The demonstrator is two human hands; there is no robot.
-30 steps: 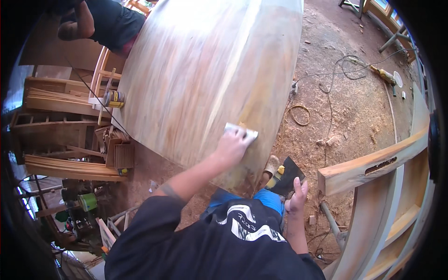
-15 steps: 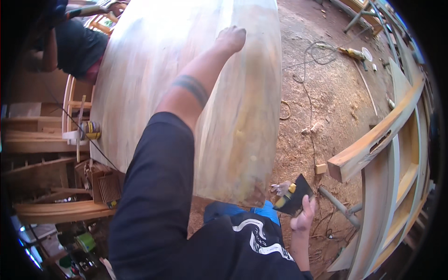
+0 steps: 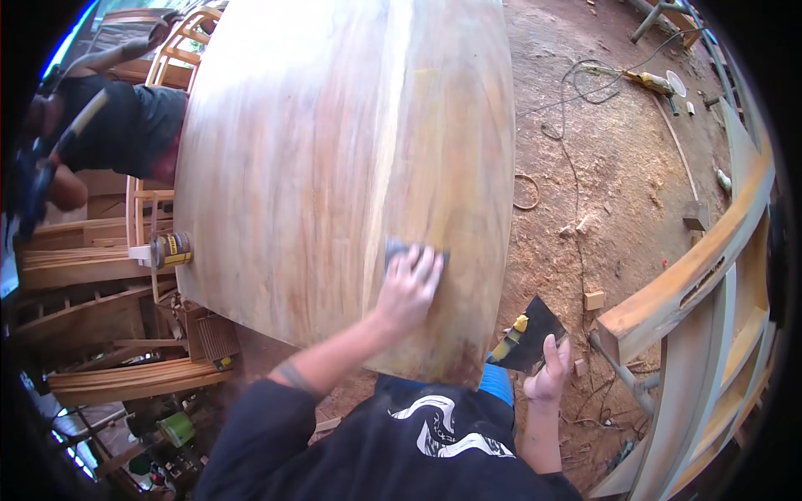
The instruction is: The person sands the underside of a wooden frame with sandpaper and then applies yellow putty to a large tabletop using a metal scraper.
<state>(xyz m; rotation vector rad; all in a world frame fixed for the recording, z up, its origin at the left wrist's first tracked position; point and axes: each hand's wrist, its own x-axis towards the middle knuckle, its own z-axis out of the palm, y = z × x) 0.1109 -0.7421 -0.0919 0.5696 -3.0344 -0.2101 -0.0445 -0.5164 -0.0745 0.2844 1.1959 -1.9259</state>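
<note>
A wide, streaked wooden panel (image 3: pixel 276 167) stretches out in front of me. On its right-hand part my left hand (image 3: pixel 408 288) bears down, fingers pressed onto a thin dark grey flat sheet (image 3: pixel 394 248); whether that is a spreader or an abrasive sheet I cannot tell. Yellowish smears mark the wood around it. Off the panel's near right corner, my right hand (image 3: pixel 547 377) grips a black square plate (image 3: pixel 541 327) by its edge, thumb on top. A yellow lump (image 3: pixel 520 322) and a yellow-streaked strip lie along the plate's left side.
Across the panel's left edge a co-worker (image 3: pixel 125 125) in dark clothes bends over. A tin can (image 3: pixel 171 250) stands beside that edge. Shavings cover the floor at right, with a cable (image 3: pixel 572 167), a yellow power tool (image 3: pixel 647 81) and a wood block (image 3: pixel 594 301). A wooden frame (image 3: pixel 668 305) leans in close right.
My left hand has come from the panel's far part back toward me, elbow now bent. My right hand still holds the plate. The co-worker's arms have shifted.
</note>
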